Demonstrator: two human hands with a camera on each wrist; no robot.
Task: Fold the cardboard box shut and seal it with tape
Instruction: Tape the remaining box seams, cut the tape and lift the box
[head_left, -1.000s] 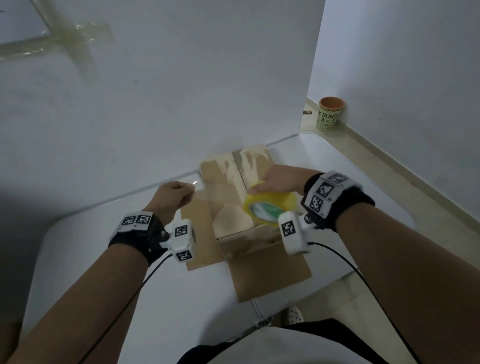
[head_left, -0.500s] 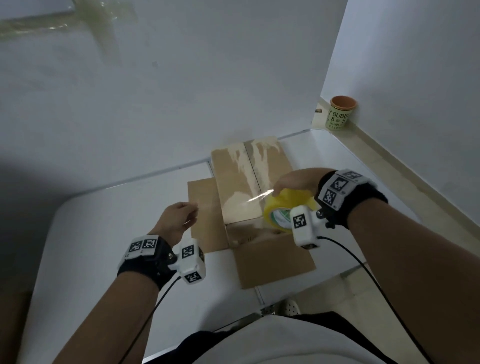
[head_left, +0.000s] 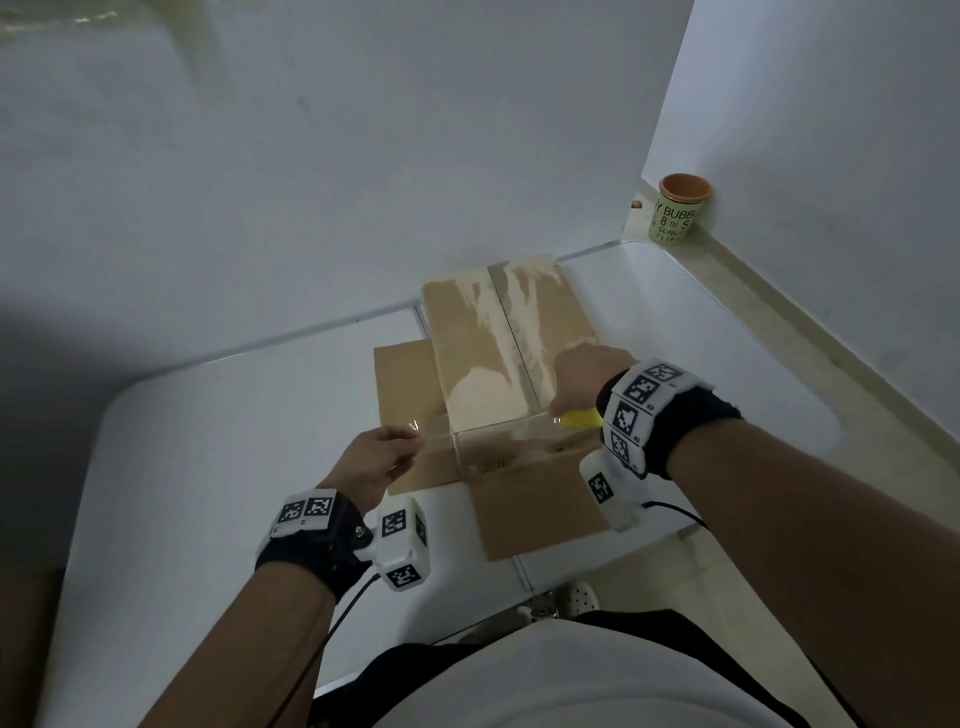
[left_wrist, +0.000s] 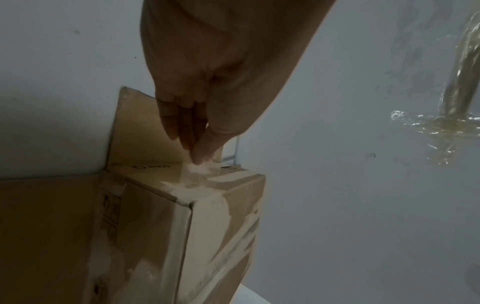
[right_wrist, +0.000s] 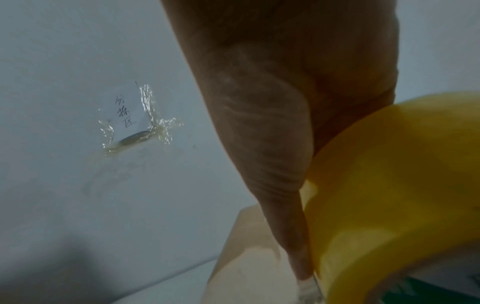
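A brown cardboard box (head_left: 498, 353) stands on the white table (head_left: 208, 467), its top flaps folded together and scarred with pale torn patches. Two other flaps lie flat to the left and toward me. My right hand (head_left: 587, 379) grips a yellow tape roll (head_left: 579, 418) at the near right corner of the box top; in the right wrist view the roll (right_wrist: 389, 195) sits under my thumb. My left hand (head_left: 374, 462) pinches the free end of a clear tape strip (head_left: 493, 436), which stretches to the roll across the box's near edge. The left wrist view shows the pinched fingertips (left_wrist: 197, 152) above the box (left_wrist: 207, 226).
The box's far end is close to a white wall. A green cup (head_left: 680, 208) with an orange rim stands on the floor in the right corner. The table's right edge drops to a tiled floor. Old tape (left_wrist: 454, 123) and a taped paper note (right_wrist: 127, 115) stick to the wall.
My left hand has pulled back toward me and to the left, drawing clear tape off the roll. My right hand has brought the roll to the box's near right corner.
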